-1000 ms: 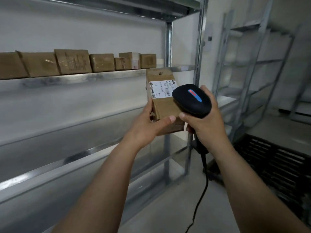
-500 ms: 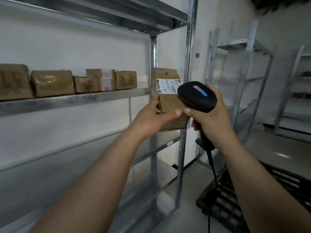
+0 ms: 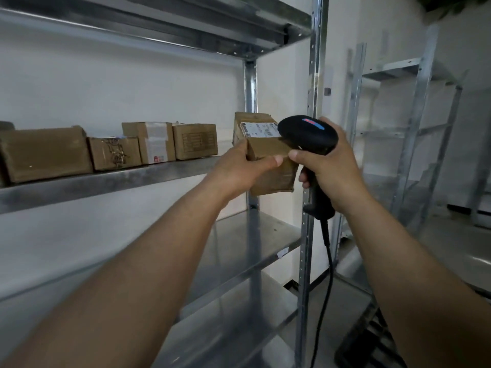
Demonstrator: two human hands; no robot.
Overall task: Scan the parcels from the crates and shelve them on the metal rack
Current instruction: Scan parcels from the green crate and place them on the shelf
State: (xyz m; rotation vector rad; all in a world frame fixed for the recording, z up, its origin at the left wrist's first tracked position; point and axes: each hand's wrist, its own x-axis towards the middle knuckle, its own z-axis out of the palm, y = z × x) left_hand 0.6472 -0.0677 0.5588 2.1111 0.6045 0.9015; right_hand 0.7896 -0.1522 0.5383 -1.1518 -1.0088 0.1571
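Left hand (image 3: 239, 171) gripping parcel (image 3: 268, 155), scanner (image 3: 308, 134) in right hand (image 3: 332, 171) just beside

free: shelf (image 3: 106, 181) gap right of last box (image 3: 195, 141) (tight) | blocked: boxes (image 3: 45, 154) leftward, front upright (image 3: 314, 75) at right

The left hand (image 3: 239, 168) has brought the parcel (image 3: 265, 151) nearer the shelf (image 3: 106, 181), the scanner (image 3: 305, 134) now overlapping its label (image 3: 259, 130).

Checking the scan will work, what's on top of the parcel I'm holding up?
A white shipping label is stuck on top of the parcel. The black scanner, held in the right hand, covers the label's right end, so that part can't be seen.
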